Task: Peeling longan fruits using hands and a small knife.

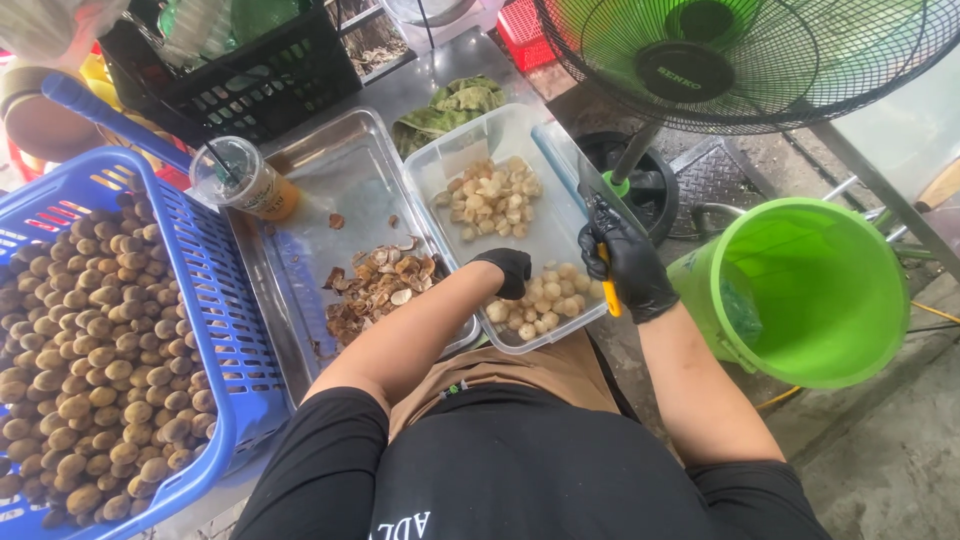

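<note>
My left hand (510, 270), in a black glove, hangs over the near edge of a clear plastic tub (545, 215) that holds pale peeled fruits (490, 198). Its fingers are curled, and whether they hold a fruit is hidden. My right hand (632, 265), also in a black glove, grips a small knife with a yellow handle (606, 290), blade pointing away, beside the tub's right edge. More peeled fruits (540, 300) lie in the tub's near corner under my left hand.
A blue basket (215, 300) full of brown unpeeled fruits stands at the left. A steel tray (340, 180) holds brown shells (380, 285). An iced drink cup (245, 180), a black crate (250, 85), a green bucket (800, 290) and a standing fan (740, 60) surround them.
</note>
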